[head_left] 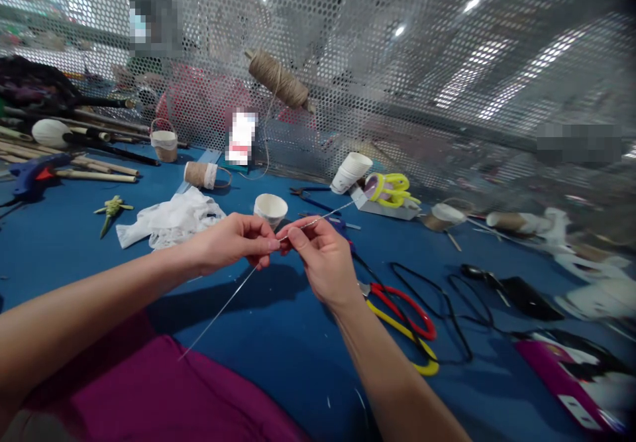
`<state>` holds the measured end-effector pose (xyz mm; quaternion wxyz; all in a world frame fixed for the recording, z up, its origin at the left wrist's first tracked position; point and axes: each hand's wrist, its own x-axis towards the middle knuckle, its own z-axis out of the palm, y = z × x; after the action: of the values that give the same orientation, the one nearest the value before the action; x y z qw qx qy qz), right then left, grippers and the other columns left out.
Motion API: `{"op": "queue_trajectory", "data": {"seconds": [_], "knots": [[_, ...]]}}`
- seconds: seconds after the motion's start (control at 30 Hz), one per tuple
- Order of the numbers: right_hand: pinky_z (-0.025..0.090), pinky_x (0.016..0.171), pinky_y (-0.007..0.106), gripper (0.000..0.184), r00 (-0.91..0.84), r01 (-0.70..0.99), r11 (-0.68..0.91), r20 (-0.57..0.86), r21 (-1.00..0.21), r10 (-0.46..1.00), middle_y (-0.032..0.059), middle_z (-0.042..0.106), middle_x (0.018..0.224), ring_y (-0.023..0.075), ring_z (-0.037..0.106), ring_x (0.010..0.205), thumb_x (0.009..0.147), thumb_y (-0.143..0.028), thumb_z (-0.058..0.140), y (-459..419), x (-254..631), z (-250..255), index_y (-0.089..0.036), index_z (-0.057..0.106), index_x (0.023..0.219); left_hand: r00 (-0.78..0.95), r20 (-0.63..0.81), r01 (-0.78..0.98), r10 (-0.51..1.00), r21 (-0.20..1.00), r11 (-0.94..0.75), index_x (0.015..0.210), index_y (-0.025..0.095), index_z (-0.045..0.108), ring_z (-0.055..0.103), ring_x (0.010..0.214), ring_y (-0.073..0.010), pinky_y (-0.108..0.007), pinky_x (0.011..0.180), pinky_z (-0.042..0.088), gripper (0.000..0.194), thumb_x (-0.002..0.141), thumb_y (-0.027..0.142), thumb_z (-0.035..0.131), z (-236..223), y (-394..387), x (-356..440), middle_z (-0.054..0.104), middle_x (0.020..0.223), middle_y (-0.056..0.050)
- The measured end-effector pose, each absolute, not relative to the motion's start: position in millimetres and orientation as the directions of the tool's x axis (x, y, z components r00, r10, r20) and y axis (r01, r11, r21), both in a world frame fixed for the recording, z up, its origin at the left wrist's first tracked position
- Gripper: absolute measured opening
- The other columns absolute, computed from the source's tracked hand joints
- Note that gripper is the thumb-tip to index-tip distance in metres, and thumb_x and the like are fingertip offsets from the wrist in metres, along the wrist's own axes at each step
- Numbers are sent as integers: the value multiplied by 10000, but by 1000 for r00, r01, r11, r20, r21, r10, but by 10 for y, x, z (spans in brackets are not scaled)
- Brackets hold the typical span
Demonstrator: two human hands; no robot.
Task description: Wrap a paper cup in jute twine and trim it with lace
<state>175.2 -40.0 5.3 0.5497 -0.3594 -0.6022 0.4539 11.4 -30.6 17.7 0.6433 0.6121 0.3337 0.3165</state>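
Note:
A thin silvery wire point(224, 307) runs slantwise between my hands, one end trailing down to the lower left and the other rising to the upper right. My left hand point(241, 240) pinches it between thumb and fingers. Close beside it, my right hand point(325, 256) is closed on the same wire, which looks twisted there. Both hands are held above the blue table point(293, 362). Just behind them stands a white paper cup point(271, 209). White lace fabric point(171, 220) lies crumpled past my left forearm.
Scissors point(402, 326) with red and yellow handles and a black cord point(447, 296) lie to the right. Pliers point(313, 198), stacked paper cups point(351, 171) and small twine-wrapped baskets point(201, 175) stand farther back. A blue glue gun point(37, 175) rests left. Perforated metal mesh point(377, 64) borders the back.

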Motion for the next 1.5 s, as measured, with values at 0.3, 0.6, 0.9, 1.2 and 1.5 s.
{"op": "queue_trajectory", "data": {"seconds": [0.3,0.6,0.9,1.2,1.5], "knots": [[485,556,248,118,-117,-136,206,222,-969,968,-29,632,620,93,582,542,733,-273,648,-364,1720,-22,-179,577,720,512,-25,121,859,992,-43,620,145,507,476,510,-68,-205,537,361,178,755,252,553,145,-362,176,547,517,39],[493,570,256,141,-142,-166,146,171,-975,975,-30,636,617,93,583,541,711,-271,658,-358,1726,2,-181,558,749,491,59,203,869,962,-180,629,159,501,490,531,-87,-209,522,369,208,753,319,546,135,-361,172,538,541,29],[471,550,235,147,-172,-209,80,117,-975,978,-45,605,596,82,569,533,706,-272,661,-348,1712,-22,-177,554,741,484,57,205,873,963,-177,596,159,469,480,512,-75,-199,506,377,238,746,325,549,115,-375,185,526,541,33],[453,571,248,135,-151,-101,168,182,-981,972,-46,585,603,86,544,539,689,-266,676,-353,1698,-60,-186,576,733,462,8,234,887,963,-130,599,158,479,490,496,-74,-196,495,365,212,737,303,548,144,-366,169,518,517,42],[454,559,235,165,-188,-241,49,96,-969,977,-32,617,635,81,556,562,687,-316,678,-329,1762,5,-180,586,704,493,-25,189,870,979,-79,613,151,482,491,495,-64,-198,512,378,185,735,260,569,135,-349,156,536,522,44]]}}
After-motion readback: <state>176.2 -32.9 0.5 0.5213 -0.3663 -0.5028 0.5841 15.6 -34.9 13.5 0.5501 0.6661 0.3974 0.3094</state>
